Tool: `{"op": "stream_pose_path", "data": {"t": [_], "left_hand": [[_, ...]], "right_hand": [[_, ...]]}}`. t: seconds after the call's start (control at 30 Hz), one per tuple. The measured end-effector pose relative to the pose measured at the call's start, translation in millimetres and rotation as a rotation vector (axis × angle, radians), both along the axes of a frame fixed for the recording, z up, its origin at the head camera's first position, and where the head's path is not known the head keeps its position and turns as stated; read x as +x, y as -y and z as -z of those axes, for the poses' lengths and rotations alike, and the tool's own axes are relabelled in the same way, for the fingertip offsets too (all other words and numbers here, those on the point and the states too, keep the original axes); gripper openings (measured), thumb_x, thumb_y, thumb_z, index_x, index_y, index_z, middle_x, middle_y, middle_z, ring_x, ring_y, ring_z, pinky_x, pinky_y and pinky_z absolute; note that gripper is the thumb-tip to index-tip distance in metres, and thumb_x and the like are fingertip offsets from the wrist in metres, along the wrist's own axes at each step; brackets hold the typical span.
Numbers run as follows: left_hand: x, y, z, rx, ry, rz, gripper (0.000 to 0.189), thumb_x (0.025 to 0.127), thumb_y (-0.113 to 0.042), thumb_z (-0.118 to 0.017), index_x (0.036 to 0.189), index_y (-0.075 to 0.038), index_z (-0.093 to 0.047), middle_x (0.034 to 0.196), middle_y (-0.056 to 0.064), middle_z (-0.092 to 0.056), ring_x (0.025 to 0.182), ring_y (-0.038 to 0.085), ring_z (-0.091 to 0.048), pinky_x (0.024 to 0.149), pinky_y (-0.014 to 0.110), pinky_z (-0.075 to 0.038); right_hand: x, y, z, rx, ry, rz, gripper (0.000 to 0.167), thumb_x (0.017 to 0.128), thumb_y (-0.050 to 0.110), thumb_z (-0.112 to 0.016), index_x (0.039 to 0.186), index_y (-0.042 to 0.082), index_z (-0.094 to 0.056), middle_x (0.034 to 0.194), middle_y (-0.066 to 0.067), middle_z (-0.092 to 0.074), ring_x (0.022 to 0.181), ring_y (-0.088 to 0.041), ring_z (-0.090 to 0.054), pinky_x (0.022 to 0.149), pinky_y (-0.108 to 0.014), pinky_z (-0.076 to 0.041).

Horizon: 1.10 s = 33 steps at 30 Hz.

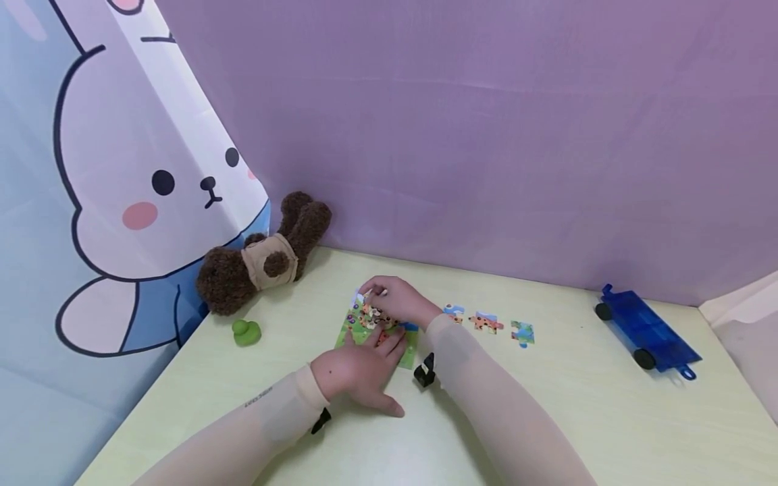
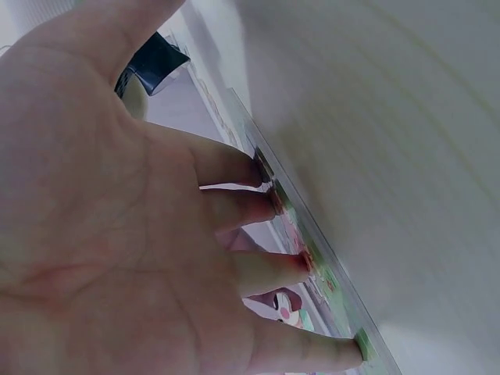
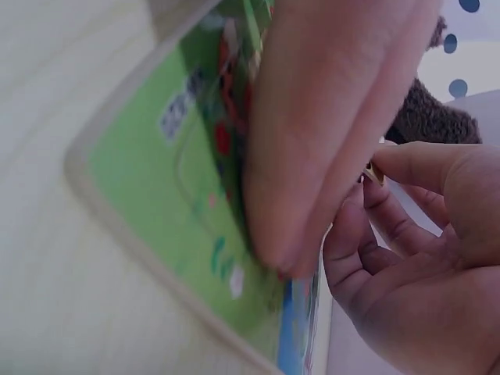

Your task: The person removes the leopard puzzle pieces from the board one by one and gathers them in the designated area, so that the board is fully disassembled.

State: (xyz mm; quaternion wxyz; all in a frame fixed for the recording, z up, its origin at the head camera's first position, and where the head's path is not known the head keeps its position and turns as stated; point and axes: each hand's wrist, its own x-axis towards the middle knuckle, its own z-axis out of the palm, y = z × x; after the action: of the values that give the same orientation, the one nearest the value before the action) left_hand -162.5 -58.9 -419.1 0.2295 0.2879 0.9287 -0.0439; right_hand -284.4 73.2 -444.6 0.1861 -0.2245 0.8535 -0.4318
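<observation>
A colorful jigsaw puzzle with a green border (image 1: 408,359) lies flat on the table in the head view. Spread fingers of my left hand (image 1: 360,374) press its near part with their tips; the thumb points away to the right. Over the far left part of the puzzle, my right hand (image 1: 400,298) is bent down with its fingertips together. In the right wrist view, its thumb and fingers pinch a small puzzle piece (image 3: 376,173), seen edge-on and mostly hidden. The left hand's fingers (image 3: 312,141) cover much of the puzzle's picture there.
Three loose puzzle pieces, including a blue-green one (image 1: 523,333), lie in a row to the right. A green toy duck (image 1: 246,333) and a brown plush toy (image 1: 267,262) are at left. At far right stands a blue wheeled toy cart (image 1: 647,331). A purple curtain (image 1: 462,135) borders the table's back.
</observation>
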Motion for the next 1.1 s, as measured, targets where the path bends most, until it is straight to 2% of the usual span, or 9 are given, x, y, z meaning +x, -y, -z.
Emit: {"op": "stream_pose_path", "data": {"t": [0.27, 0.53, 0.67, 0.77, 0.9, 1.0, 1.1], "left_hand": [[-0.1, -1.1, 1.6, -0.004, -0.014, 0.011, 0.125, 0.085, -0.089, -0.061, 0.174, -0.016, -0.012, 0.183, 0.004, -0.005, 0.169, 0.042, -0.008, 0.116, 0.086, -0.029], [-0.8, -1.1, 0.9, -0.008, -0.004, 0.007, 0.123, 0.085, -0.088, -0.061, 0.174, -0.016, -0.015, 0.183, 0.004, -0.005, 0.169, 0.042, -0.007, 0.116, 0.086, -0.029], [-0.8, -0.3, 0.5, 0.000, 0.001, -0.005, 0.123, 0.085, -0.087, -0.063, 0.173, -0.016, -0.016, 0.183, 0.003, -0.005, 0.169, 0.042, -0.008, 0.117, 0.086, -0.029], [-0.2, 0.0, 0.6, 0.008, 0.006, -0.011, 0.124, 0.084, -0.087, -0.064, 0.173, -0.016, -0.016, 0.183, 0.003, -0.004, 0.169, 0.043, -0.008, 0.117, 0.086, -0.028], [0.2, 0.2, 0.4, 0.025, 0.017, -0.021, 0.124, 0.084, -0.086, -0.066, 0.173, -0.016, -0.016, 0.183, 0.004, -0.003, 0.169, 0.043, -0.007, 0.118, 0.086, -0.026], [0.3, -0.2, 0.4, 0.032, 0.022, -0.024, 0.124, 0.084, -0.085, -0.067, 0.173, -0.016, -0.016, 0.183, 0.004, -0.002, 0.169, 0.043, -0.006, 0.118, 0.087, -0.025], [-0.2, -1.0, 0.5, 0.031, 0.023, -0.021, 0.124, 0.084, -0.085, -0.067, 0.173, -0.015, -0.016, 0.183, 0.004, -0.003, 0.169, 0.043, -0.005, 0.118, 0.087, -0.025]], "right_hand": [[-1.5, -15.2, -0.6, 0.025, -0.021, 0.042, 0.024, 0.110, 0.027, -0.059, 0.130, 0.026, -0.073, 0.122, -0.002, -0.070, 0.105, -0.019, -0.066, 0.090, -0.039, -0.057], [-1.1, -44.6, -10.0, -0.022, 0.015, 0.087, 0.026, 0.110, 0.025, -0.061, 0.133, 0.022, -0.072, 0.126, -0.006, -0.070, 0.099, -0.017, -0.074, 0.090, -0.038, -0.064], [1.1, -66.8, -17.8, -0.036, 0.017, 0.118, 0.027, 0.110, 0.025, -0.061, 0.135, 0.022, -0.070, 0.130, -0.008, -0.070, 0.100, -0.018, -0.077, 0.083, -0.036, -0.064], [4.3, -84.6, -21.5, -0.029, 0.027, 0.135, 0.029, 0.110, 0.028, -0.060, 0.138, 0.023, -0.069, 0.134, -0.008, -0.070, 0.100, -0.020, -0.079, 0.072, -0.042, -0.063], [10.3, -105.9, -24.0, -0.021, 0.016, 0.149, 0.031, 0.111, 0.029, -0.059, 0.139, 0.022, -0.068, 0.138, -0.011, -0.070, 0.099, -0.021, -0.079, 0.077, -0.048, -0.064], [14.8, -120.2, -24.4, -0.009, -0.013, 0.150, 0.031, 0.110, 0.028, -0.060, 0.139, 0.019, -0.069, 0.138, -0.011, -0.069, 0.096, -0.020, -0.079, 0.084, -0.041, -0.064], [18.5, -133.4, -23.9, 0.008, 0.015, 0.160, 0.030, 0.110, 0.028, -0.060, 0.138, 0.020, -0.069, 0.132, -0.012, -0.070, 0.093, -0.020, -0.079, 0.069, -0.037, -0.060]]}}
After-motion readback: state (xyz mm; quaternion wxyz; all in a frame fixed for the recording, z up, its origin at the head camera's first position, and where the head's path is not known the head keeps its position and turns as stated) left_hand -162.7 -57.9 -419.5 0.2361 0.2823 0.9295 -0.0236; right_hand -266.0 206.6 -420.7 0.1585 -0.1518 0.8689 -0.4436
